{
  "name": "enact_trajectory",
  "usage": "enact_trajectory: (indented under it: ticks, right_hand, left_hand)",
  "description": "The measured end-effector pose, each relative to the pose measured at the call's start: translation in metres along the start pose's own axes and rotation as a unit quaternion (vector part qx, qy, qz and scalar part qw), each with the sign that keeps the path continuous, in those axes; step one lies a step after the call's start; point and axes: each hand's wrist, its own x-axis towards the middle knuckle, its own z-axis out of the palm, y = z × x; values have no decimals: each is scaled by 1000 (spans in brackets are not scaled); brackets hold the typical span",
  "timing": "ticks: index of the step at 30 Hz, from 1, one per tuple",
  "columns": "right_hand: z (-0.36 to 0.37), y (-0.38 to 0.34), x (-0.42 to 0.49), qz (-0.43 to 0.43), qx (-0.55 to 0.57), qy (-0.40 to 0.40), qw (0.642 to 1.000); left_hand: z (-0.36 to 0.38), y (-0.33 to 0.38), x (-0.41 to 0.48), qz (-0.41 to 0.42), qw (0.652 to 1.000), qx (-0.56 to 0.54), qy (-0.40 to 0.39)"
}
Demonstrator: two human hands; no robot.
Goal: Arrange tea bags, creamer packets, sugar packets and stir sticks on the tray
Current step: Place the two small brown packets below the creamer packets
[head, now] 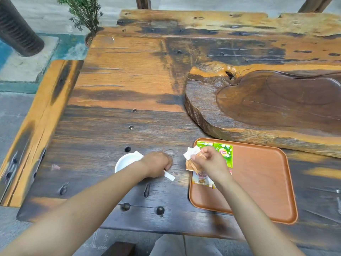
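Observation:
An orange-brown tray (262, 182) lies on the wooden table at the near right. Green tea bags (224, 151) sit in its far left corner, and creamer packets (200, 179) lie below them along the left edge. My right hand (208, 161) hovers over that corner, shut on a small bunch of white and brown sugar packets (191, 154). To the left of the tray my left hand (156, 163) rests on the table, closed around a white packet (169, 176) that sticks out below the fingers. No stir sticks can be made out.
A white bowl (124, 161) stands just left of my left hand, with a white packet at its rim. A big carved wooden slab (267, 102) fills the far right of the table, right behind the tray. A potted plant (86, 15) stands beyond the far left corner.

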Motion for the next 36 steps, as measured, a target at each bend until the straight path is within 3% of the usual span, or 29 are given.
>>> enact_trajectory:
  ticks: [3,10,13,16,20,22,26,27,31,36]
  right_hand:
    - [-22,4,-15,42,96,5,995]
    - [-44,13,-39,68,205,41,976]
    - [-50,12,-45,67,227,47,970]
    - [-58,6,-50,54,227,50,971]
    - [-62,-6,-58,21,214,47,975]
    - [-62,-14,-62,1,214,52,975]
    - [-61,-29,-67,-45,186,84,978]
    - [-61,-32,-66,-55,165,98,980]
    - [-68,-40,-63,-106,77,119,984]
    - [-74,-40,-65,-96,85,64,990]
  left_hand:
    - [11,2,-2,33,998,58,-3]
    - [17,9,1,38,984,172,-9]
    - [5,16,-3,16,998,68,6]
    - [-18,32,-10,-20,991,-100,88]
    - [-38,70,-19,-17,935,-289,206]
    - [-46,92,-22,-8,892,-397,216]
    - [-58,129,-28,11,674,-729,124]
    - [-59,134,-28,19,647,-756,99]
    - [-61,143,-29,15,642,-763,75]
    - [-68,141,-35,-9,596,-795,115]
